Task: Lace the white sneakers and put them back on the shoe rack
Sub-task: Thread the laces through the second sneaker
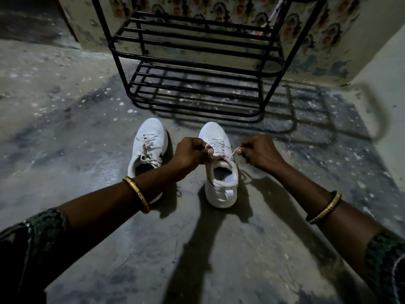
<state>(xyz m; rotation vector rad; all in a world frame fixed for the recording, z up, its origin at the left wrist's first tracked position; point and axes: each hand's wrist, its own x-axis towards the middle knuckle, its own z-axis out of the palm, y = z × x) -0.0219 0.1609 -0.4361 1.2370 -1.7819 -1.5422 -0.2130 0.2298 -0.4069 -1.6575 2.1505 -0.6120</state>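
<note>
Two white sneakers stand side by side on the concrete floor, toes pointing away from me. The left sneaker (147,148) has its laces threaded and lying loose over the tongue. Over the right sneaker (221,172), my left hand (190,152) pinches one end of its white lace (232,153) at the left of the tongue. My right hand (258,155) pinches the other end at the right, pulled out sideways. A black metal shoe rack (197,69) with bare shelves stands just beyond the shoes.
Behind the rack is a wall with flowered paper (311,29). A plain wall (390,88) runs along the right side. The floor is rough, stained concrete with the rack's shadow falling to the right. I wear a gold bangle on each wrist.
</note>
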